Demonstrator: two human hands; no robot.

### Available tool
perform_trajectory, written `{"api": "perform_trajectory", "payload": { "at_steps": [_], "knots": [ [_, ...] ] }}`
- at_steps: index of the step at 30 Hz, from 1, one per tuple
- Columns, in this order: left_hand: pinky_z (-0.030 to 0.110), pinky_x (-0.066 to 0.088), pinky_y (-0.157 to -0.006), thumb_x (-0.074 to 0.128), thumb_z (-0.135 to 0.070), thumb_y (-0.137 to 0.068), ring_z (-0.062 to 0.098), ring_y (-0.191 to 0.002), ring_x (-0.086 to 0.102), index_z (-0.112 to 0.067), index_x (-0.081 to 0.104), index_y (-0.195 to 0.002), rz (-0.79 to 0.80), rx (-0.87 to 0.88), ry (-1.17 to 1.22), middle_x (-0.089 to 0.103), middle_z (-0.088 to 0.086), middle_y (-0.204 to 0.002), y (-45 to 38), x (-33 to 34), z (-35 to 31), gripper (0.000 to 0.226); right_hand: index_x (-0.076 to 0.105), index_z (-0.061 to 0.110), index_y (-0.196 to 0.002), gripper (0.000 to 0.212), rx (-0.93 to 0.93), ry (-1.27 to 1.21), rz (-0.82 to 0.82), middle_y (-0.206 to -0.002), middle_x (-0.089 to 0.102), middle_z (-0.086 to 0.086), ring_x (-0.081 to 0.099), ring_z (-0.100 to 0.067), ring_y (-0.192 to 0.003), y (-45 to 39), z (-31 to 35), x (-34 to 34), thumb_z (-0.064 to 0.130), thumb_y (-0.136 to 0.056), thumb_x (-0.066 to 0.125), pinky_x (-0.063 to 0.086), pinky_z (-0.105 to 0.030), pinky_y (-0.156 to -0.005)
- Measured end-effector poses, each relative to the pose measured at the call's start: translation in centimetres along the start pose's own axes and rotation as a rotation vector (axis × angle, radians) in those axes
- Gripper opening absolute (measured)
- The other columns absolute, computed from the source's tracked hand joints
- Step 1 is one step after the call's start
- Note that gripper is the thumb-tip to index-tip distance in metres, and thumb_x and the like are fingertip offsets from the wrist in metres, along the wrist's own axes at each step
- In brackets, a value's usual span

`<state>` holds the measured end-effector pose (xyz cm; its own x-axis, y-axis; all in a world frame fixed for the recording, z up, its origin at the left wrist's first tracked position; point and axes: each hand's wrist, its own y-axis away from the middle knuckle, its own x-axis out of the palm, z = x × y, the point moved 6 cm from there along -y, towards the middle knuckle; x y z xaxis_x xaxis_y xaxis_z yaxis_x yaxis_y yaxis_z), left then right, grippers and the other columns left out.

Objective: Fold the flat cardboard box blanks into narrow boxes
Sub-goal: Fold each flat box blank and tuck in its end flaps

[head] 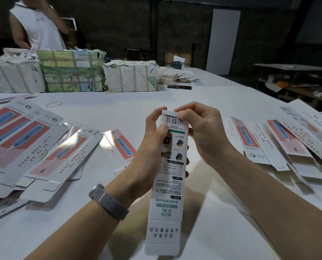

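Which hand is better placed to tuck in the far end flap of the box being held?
The right hand, probably. Its fingertips already pinch the top edge of the narrow box beside the barcode, at the far flap. The left hand grips the box body lower down, steadying it.

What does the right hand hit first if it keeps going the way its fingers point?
Probably the left hand: the right hand points leftward across the narrow box top, which it already pinches. Depth is unclear.

I see my left hand gripping the box mid-worktop, my right hand pinching its top flap; blanks lie along the left edge.
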<state>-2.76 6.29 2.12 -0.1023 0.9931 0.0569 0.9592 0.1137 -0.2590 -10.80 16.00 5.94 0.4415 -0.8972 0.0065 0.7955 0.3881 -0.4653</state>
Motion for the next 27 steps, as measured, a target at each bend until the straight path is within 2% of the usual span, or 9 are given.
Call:
{"api": "perform_trajectory", "payload": {
  "at_steps": [4,8,12,14,17,22,25,27],
  "knots": [
    [0.035,0.058,-0.060,0.032,-0.047,-0.104,0.029,-0.077,0.072,-0.069,0.021,-0.140,0.026,0.005,-0.027,0.065,0.015,-0.100,0.2,0.2,-0.1,0.043,0.062,0.005,-0.080,0.014,-0.039,0.041,-0.044,-0.065,0.067,0.003,0.069,-0.032,-0.069,-0.1,0.3,-0.3,0.016,-0.086,0.055,0.055,-0.055,-0.057],
    [0.035,0.058,-0.061,0.037,-0.052,-0.102,0.029,-0.080,0.072,-0.071,0.020,-0.141,0.033,0.017,-0.021,0.064,0.015,-0.105,0.3,0.3,-0.2,0.047,0.060,0.008,-0.075,0.013,-0.025,0.020,-0.009,-0.064,0.065,0.002,0.065,-0.039,-0.070,-0.3,0.3,-0.3,0.010,-0.086,0.054,0.053,-0.058,-0.059],
    [0.035,0.058,-0.060,0.031,-0.043,-0.107,0.029,-0.078,0.072,-0.070,0.017,-0.143,0.031,0.021,-0.036,0.064,0.015,-0.107,0.3,0.2,-0.1,0.046,0.059,0.010,-0.070,0.013,0.030,0.025,0.060,-0.066,0.064,0.002,0.068,-0.032,-0.076,-0.7,0.2,-0.4,0.013,-0.081,0.052,0.058,-0.045,-0.064],
    [0.036,0.058,-0.060,0.033,-0.046,-0.107,0.029,-0.077,0.072,-0.070,0.020,-0.141,0.038,0.016,-0.036,0.064,0.015,-0.105,0.3,0.2,0.0,0.044,0.057,0.010,-0.068,0.013,0.059,0.031,0.101,-0.066,0.064,0.001,0.070,-0.026,-0.076,-0.9,0.1,-0.5,0.013,-0.080,0.052,0.057,-0.038,-0.065],
    [0.038,0.058,-0.061,0.039,-0.054,-0.094,0.031,-0.077,0.071,-0.068,0.029,-0.134,0.038,0.001,-0.026,0.065,0.016,-0.101,0.2,0.2,0.0,0.043,0.059,0.014,-0.065,0.014,0.075,0.031,0.138,-0.066,0.064,-0.001,0.068,-0.022,-0.075,-1.1,0.0,-0.8,0.014,-0.077,0.052,0.054,-0.037,-0.066],
    [0.043,0.058,-0.061,0.040,-0.052,-0.090,0.035,-0.076,0.071,-0.062,0.037,-0.129,0.030,0.016,0.021,0.065,0.018,-0.097,0.1,-0.1,-0.1,0.040,0.062,0.010,-0.077,0.014,0.069,-0.022,0.216,-0.075,0.065,-0.002,0.067,-0.017,-0.081,-0.9,-0.1,-0.5,0.018,-0.084,0.053,0.056,-0.031,-0.069],
    [0.043,0.057,-0.060,0.041,-0.051,-0.091,0.033,-0.074,0.071,-0.060,0.040,-0.129,-0.011,0.035,0.060,0.066,0.017,-0.095,0.1,-0.8,-0.4,0.039,0.069,0.013,-0.087,0.024,0.036,-0.028,0.238,-0.082,0.068,-0.003,0.067,-0.021,-0.086,-0.5,0.0,0.1,0.027,-0.093,0.051,0.056,-0.037,-0.072],
    [0.043,0.057,-0.059,0.042,-0.048,-0.096,0.032,-0.073,0.071,-0.058,0.040,-0.130,-0.021,0.038,0.090,0.065,0.019,-0.097,0.2,-1.1,-0.6,0.035,0.072,0.013,-0.093,0.023,-0.006,0.006,0.218,-0.084,0.071,-0.003,0.068,-0.025,-0.087,-0.2,0.2,0.3,0.028,-0.094,0.055,0.057,-0.043,-0.073]
  ]
}}
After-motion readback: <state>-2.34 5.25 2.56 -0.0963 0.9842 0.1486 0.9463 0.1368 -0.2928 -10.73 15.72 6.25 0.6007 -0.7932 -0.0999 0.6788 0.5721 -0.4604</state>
